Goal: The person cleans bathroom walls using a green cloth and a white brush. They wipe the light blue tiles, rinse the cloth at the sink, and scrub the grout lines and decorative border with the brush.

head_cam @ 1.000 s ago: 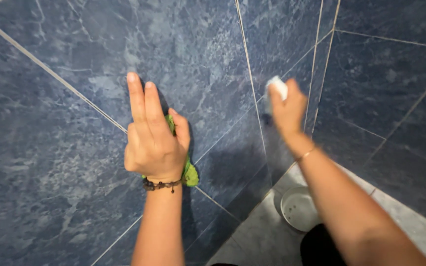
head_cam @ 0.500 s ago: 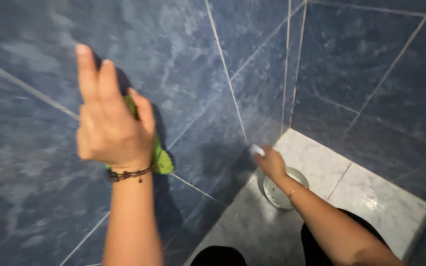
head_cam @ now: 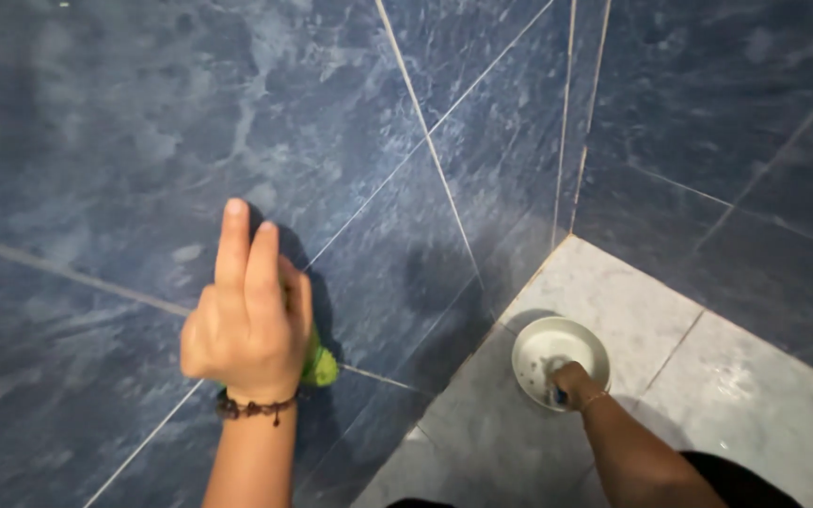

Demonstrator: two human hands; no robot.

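Blue marbled tiles (head_cam: pixel 124 122) cover the wall on the left and the adjoining wall (head_cam: pixel 726 103) on the far right; pale grout lines run between them and the two walls meet in a corner. Grey-white marbled floor tiles (head_cam: pixel 632 301) lie at the foot of that corner.

Left hand (head_cam: pixel 247 325): pressed flat against the left wall, index and middle fingers extended upward and together, the remaining fingers curled. It pins a green cloth (head_cam: pixel 320 365) against the tile; only a small green edge shows to the right of the palm, near a grout joint. Grip: closed on the cloth between hand and wall. A dark beaded bracelet (head_cam: pixel 254 408) circles the wrist.

Right hand (head_cam: pixel 571 381): lowered to the floor, inside a white round bowl (head_cam: pixel 534 350) that stands on the grey floor tile near the base of the left wall, just short of the corner. The fingers are bunched downward around a small object, part blue, part pale; its kind cannot be determined. A thin bangle (head_cam: pixel 597 399) sits on this wrist.

Bowl interior appears pale with a greyish smear beneath the hand. Dark clothing (head_cam: pixel 736 480) shows at the near edge, beside the right forearm.
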